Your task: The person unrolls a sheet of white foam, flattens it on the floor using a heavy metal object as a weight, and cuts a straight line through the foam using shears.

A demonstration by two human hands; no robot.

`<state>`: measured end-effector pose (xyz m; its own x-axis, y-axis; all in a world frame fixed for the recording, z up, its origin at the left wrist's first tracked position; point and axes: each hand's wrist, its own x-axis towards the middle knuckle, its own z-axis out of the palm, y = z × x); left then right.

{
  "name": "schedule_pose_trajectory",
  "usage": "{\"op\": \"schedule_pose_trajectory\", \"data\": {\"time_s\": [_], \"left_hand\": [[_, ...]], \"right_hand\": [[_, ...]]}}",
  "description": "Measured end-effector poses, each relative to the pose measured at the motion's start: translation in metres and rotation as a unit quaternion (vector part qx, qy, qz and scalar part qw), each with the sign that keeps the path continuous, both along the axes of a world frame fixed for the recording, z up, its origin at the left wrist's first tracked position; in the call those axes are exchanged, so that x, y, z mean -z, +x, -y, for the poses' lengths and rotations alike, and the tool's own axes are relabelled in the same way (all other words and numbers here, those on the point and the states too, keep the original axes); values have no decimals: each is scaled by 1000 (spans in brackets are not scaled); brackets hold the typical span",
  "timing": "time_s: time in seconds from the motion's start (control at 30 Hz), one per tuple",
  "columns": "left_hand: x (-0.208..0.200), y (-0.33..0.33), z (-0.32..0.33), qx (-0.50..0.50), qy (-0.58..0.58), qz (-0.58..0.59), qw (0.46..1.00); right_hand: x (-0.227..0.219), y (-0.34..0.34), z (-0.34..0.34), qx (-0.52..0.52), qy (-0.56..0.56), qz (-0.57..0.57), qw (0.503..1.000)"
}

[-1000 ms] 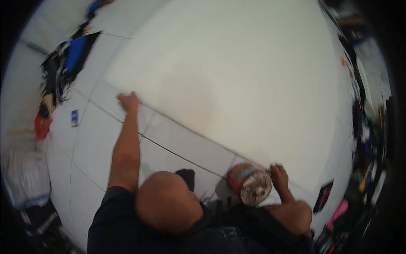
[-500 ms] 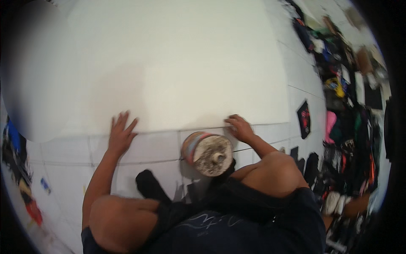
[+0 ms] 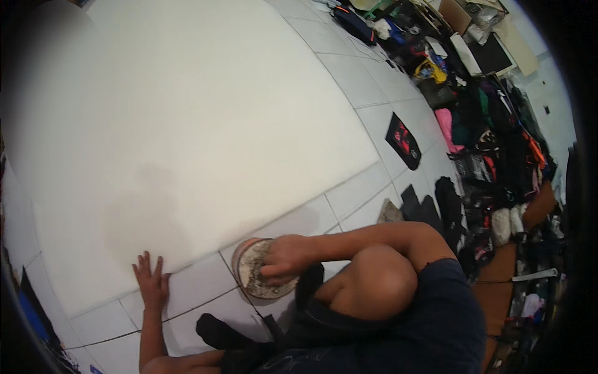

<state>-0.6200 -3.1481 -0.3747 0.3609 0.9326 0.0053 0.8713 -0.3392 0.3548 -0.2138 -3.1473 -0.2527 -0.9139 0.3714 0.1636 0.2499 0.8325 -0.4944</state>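
Note:
A large white sheet [image 3: 205, 124] lies flat over the tiled floor in front of me. My left hand [image 3: 151, 283] rests on its near edge, fingers spread and nothing held. By that same edge, to the right, stands a squat cylinder [image 3: 252, 277] with a rough, stained top. My right hand [image 3: 288, 257] is closed over the middle of that top, fingers curled down. The small raised stub at its centre is hidden under the hand.
My dark-covered foot [image 3: 218, 330] and bent knee [image 3: 380, 280] are close to the cylinder. A black piece with a red print [image 3: 403, 141] lies on the tiles at right. Beyond it runs a long heap of mixed dark cloth and bags [image 3: 498, 149].
My right hand has left the sheet's edge and closed on the cylinder's top. The left hand still lies spread at the sheet's edge. The whole view has turned, tilting the sheet.

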Motion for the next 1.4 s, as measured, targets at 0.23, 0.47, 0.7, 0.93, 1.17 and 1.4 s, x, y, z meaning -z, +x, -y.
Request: {"op": "schedule_pose_trajectory", "data": {"time_s": [0.23, 0.47, 0.7, 0.93, 1.17, 1.4], "left_hand": [[-7, -7, 6, 23, 19, 2, 1000], [-13, -2, 6, 9, -30, 0, 1000], [-27, 10, -1, 12, -65, -24, 998], [-121, 48, -55, 24, -341, -168, 925], [-344, 191, -62, -142, -429, 151, 879], [-598, 261, -68, 68, -536, 81, 838]], "right_hand": [[-76, -2, -20, 177, 29, -68, 981], [-54, -6, -77, 238, 149, -109, 954], [-29, -15, -128, 279, 48, -53, 958], [-78, 1, -134, 207, -197, 102, 953], [-287, 58, -23, 441, -455, 94, 768], [-433, 211, 151, 798, -422, 32, 430]]}}
